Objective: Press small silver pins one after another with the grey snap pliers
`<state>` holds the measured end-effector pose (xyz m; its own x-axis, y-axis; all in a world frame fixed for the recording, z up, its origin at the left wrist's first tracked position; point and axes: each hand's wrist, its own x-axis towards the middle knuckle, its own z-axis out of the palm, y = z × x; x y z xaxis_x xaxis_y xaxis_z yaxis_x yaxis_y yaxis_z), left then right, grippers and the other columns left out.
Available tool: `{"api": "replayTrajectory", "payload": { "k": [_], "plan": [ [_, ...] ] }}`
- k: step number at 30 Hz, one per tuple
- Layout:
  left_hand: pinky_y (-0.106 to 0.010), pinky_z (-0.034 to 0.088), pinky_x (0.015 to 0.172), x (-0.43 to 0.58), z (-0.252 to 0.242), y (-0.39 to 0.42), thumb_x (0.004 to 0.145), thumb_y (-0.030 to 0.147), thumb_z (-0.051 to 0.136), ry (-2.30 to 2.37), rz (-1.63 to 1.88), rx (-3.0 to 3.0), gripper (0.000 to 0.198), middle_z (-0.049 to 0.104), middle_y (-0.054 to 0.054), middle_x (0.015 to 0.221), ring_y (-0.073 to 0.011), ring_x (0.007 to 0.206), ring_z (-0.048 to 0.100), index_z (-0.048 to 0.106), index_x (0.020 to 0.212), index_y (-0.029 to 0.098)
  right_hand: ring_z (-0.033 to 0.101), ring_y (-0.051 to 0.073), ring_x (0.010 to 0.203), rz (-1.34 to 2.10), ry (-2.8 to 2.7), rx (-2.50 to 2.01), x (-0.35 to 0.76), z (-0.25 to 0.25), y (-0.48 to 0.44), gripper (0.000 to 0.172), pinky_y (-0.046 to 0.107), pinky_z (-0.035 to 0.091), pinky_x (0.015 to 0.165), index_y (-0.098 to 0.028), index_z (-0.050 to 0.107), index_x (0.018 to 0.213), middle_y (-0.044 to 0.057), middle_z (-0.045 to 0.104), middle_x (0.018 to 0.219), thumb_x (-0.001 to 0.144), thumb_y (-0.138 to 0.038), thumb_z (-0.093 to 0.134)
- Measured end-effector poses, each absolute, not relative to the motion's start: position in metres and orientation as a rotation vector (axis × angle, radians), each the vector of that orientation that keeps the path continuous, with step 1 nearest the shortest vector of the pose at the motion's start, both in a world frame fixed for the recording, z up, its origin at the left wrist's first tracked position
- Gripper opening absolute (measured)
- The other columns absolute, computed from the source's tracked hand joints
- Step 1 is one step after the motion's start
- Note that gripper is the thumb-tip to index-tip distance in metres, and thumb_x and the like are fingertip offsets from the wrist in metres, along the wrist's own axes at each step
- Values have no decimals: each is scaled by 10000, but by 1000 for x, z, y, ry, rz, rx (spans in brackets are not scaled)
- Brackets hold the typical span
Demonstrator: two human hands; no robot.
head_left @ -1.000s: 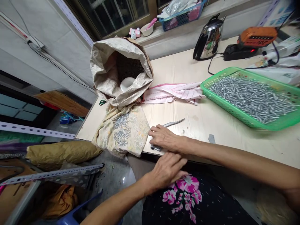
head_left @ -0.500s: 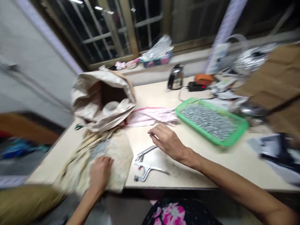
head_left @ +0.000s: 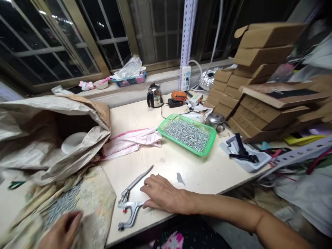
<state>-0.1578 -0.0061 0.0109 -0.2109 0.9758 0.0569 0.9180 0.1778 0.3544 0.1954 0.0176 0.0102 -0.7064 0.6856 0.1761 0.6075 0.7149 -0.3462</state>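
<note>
My right hand (head_left: 166,194) is over the lower handle of metal snap-fastener pliers (head_left: 133,211), its fingers apart and its thumb at that handle. The pliers lie with their jaws toward the left, and their upper handle (head_left: 138,178) points away from me. At the lower left my left hand (head_left: 61,231) is curled, with thumb and forefinger close together. Whatever it may hold is hidden. Just beyond it, a heap of small metal pins (head_left: 63,204) lies on a stained cloth (head_left: 100,204). A green plastic basket (head_left: 209,147) holds many similar metal pieces (head_left: 188,134).
A large paper sack (head_left: 95,110) with a white bowl (head_left: 74,142) inside stands at the left. A pink-white cloth (head_left: 135,141) lies behind the pliers. Further back are a steel kettle (head_left: 155,96) and orange battery (head_left: 178,95). Stacked cardboard boxes (head_left: 259,107) rise at the right.
The view has swung to the right, bringing the boxes in. My right hand has come down to the pliers' lower handle. My left hand stays by the pins on the cloth.
</note>
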Motion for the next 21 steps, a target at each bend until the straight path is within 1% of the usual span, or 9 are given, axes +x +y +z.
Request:
{"api": "replayTrajectory", "payload": {
  "k": [1,2,3,5,8,10,12,17,21],
  "plan": [
    [-360,515,575,-144,21,-11,692,615,472,2222,475,1706,450,726,-60,705,-272,594,660,663,847,239,500,211,956,429,-2647,-997,188,4,8,262,345,414,840,-165,586,967,78,584,1022,910,-422,581],
    [-349,522,614,-129,30,-16,683,619,515,2148,473,1610,501,722,-50,699,-255,606,663,677,937,218,498,216,961,462,-2651,-1002,183,-1,1,255,358,403,862,-160,581,961,82,583,1020,905,-408,593],
    [-333,522,647,-114,36,-21,681,607,549,2060,474,1549,512,715,-42,690,-237,625,662,684,961,200,499,222,964,486,-2648,-1018,179,-5,-4,237,372,391,881,-155,578,964,87,583,1020,902,-382,604],
    [-296,506,655,-87,40,-28,697,570,591,1926,524,1457,471,691,-28,663,-202,635,645,697,926,172,508,227,950,514,-2649,-1051,173,-13,-6,170,384,379,880,-147,577,964,95,587,1001,909,-307,596],
    [-254,467,569,-63,30,-36,673,534,656,1824,625,1229,434,628,-5,584,-151,554,580,678,847,137,519,190,817,534,-2696,-1069,166,-25,0,69,329,382,731,-144,572,925,83,586,936,931,-177,512],
    [-241,451,551,-58,21,-42,634,523,694,1798,674,1123,431,624,-4,591,-132,540,556,669,802,127,493,158,719,510,-2721,-1029,165,-29,2,115,294,332,608,-147,559,913,68,574,917,927,-107,453],
    [-234,440,559,-57,15,-46,609,515,718,1802,686,1093,432,636,-11,616,-123,555,551,679,779,120,466,141,673,440,-2726,-947,165,-30,0,169,288,280,548,-150,547,922,60,564,918,914,-53,409],
    [-219,382,548,-56,7,-47,596,533,728,1808,629,1091,438,630,-7,597,-108,551,514,694,732,118,455,148,659,253,-2734,-822,168,-22,-8,219,306,272,533,-160,533,875,50,554,843,896,-9,376],
    [-214,342,519,-57,3,-44,568,542,731,1817,573,1072,451,620,-11,588,-103,536,479,682,713,118,458,152,666,266,-2718,-790,167,-21,-7,196,309,274,531,-169,514,856,44,542,820,888,-13,399]
  ]
}}
